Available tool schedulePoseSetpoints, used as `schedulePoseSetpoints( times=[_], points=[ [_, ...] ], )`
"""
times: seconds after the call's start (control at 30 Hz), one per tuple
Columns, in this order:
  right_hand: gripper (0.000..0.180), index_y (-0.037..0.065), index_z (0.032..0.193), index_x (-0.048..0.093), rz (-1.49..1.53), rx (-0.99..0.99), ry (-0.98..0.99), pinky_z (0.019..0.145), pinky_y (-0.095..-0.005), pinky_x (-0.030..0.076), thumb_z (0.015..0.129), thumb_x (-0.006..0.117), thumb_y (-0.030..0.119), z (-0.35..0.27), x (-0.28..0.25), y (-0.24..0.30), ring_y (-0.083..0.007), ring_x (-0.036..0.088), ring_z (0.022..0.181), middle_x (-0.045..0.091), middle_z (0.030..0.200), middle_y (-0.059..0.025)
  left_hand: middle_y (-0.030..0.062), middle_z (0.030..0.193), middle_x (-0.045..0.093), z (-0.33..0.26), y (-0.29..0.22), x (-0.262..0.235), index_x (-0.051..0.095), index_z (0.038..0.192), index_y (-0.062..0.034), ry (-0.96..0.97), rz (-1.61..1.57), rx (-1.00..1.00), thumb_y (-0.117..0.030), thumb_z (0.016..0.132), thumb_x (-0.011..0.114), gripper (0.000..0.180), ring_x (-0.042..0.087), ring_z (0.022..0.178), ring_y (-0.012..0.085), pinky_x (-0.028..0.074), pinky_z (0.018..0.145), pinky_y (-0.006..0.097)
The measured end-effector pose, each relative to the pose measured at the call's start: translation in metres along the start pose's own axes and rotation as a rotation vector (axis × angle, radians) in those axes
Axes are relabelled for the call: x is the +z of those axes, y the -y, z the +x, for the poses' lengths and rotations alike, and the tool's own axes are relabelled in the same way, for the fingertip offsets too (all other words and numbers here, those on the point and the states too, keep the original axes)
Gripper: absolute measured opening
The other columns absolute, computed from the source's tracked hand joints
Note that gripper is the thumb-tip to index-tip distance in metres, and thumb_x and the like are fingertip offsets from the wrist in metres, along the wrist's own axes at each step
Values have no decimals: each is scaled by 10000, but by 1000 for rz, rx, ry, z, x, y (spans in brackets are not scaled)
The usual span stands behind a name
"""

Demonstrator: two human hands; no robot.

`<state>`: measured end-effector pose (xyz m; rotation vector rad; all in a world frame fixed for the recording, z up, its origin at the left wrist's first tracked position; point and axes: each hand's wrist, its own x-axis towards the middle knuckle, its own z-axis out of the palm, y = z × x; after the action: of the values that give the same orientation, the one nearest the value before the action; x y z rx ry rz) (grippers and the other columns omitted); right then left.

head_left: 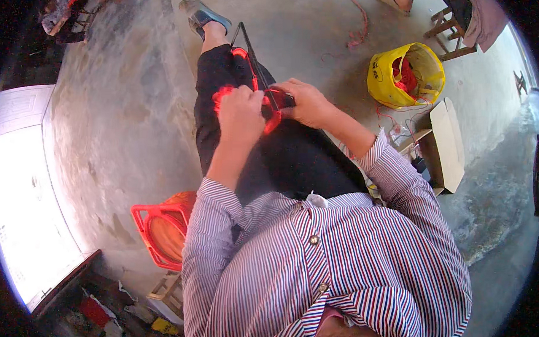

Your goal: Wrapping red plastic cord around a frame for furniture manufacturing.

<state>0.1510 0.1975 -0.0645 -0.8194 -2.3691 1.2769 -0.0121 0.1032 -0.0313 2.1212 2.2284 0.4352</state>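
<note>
Over my dark trousers, my two hands work close together. My left hand (pixel 242 113) is closed, and a bunch of bright red strands (pixel 222 97) sticks out beside its fingers. My right hand (pixel 307 103) is closed on a small dark object (pixel 288 100) whose kind I cannot make out. More red material (pixel 273 122) hangs just below it. A thin black bent rod or strap (pixel 250 43) rises from between my hands toward my shoe, with a red band (pixel 240 52) beside it on my leg.
A yellow bucket (pixel 379 77) holding red material stands ahead on the right. Near it lie an opened cardboard box (pixel 450 145) and loose wires. An orange-red plastic stool or basket (pixel 146 223) is by my left side. A wooden stool (pixel 446 26) stands at far right, beside another person's foot.
</note>
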Motion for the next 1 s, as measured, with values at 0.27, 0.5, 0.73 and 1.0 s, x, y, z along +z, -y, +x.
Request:
schedulePoseSetpoints(
  times=[0.27,0.5,0.73,1.0],
  points=[
    [381,117,1083,595,-233,-100,-138,741,-407,529,729,733,150,-20,-9,6,-303,635,905,519,1222,-79,182,884,646,-2,-18,2,574,921,-21,86,-446,-392,-34,743,621,184,635,855,347,493,765,415],
    [221,119,966,653,-302,-106,-95,794,-389,515,759,708,174,-8,-7,-3,-297,618,965,551,1167,-77,161,903,645,-13,-13,13,596,930,-10,-176,-378,-198,-67,747,644,198,634,817,328,501,768,388],
    [181,28,853,633,992,26,-277,957,-372,423,767,722,159,-22,-50,24,-252,536,1140,557,1228,-144,106,893,664,-33,-32,17,651,978,-4,-1,-910,-473,-166,769,723,274,647,806,209,500,758,314],
    [319,84,855,471,1639,-161,193,752,-378,506,734,756,162,-89,-66,97,-253,624,823,620,869,-141,126,828,686,-30,-34,19,652,906,6,60,-874,-517,-188,753,747,265,656,756,197,498,707,314]
  ],
)
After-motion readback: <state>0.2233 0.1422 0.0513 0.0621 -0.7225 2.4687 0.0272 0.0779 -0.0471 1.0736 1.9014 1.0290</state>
